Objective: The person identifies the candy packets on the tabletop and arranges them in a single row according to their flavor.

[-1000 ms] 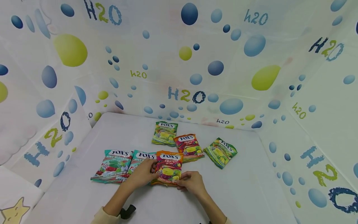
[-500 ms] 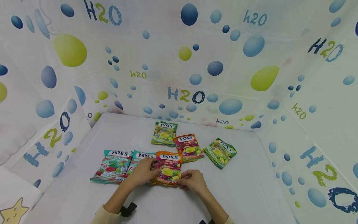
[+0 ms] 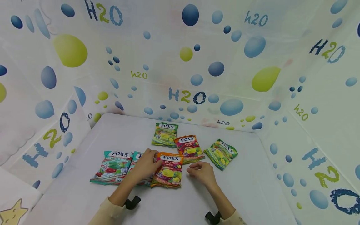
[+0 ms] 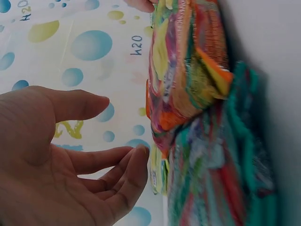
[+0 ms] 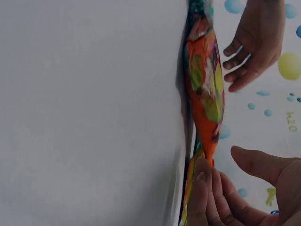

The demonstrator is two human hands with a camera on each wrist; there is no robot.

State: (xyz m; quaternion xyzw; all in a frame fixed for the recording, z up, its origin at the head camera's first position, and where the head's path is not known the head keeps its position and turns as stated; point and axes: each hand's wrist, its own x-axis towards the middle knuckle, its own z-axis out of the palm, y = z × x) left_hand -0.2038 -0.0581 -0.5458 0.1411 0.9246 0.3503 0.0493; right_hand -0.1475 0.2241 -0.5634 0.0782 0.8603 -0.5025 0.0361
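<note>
An orange and red bag of Fox's Fruits candy (image 3: 168, 172) lies near the table's middle, its left part over a teal mint candy bag (image 3: 136, 157). My left hand (image 3: 146, 165) hovers over that mint bag, fingertips at the fruit bag's upper left edge. In the left wrist view its thumb (image 4: 84, 106) stands apart from loosely bent fingers, with nothing between them. Just right of the fruit bag is my right hand (image 3: 202, 173), fingers relaxed and holding nothing. The right wrist view shows its thumb (image 5: 256, 162) and fingers well apart.
Another teal mint bag (image 3: 113, 167) lies at the left. Behind are a green candy bag (image 3: 165, 135) and a second fruit candy bag (image 3: 189, 148), with another green bag (image 3: 221, 153) farther right. A bubble-printed cloth (image 3: 157, 56) walls the white table (image 3: 247, 190).
My right hand has let go of the front fruit bag's lower right corner and moved right. The left hand has loosened from its left side and shifted slightly up.
</note>
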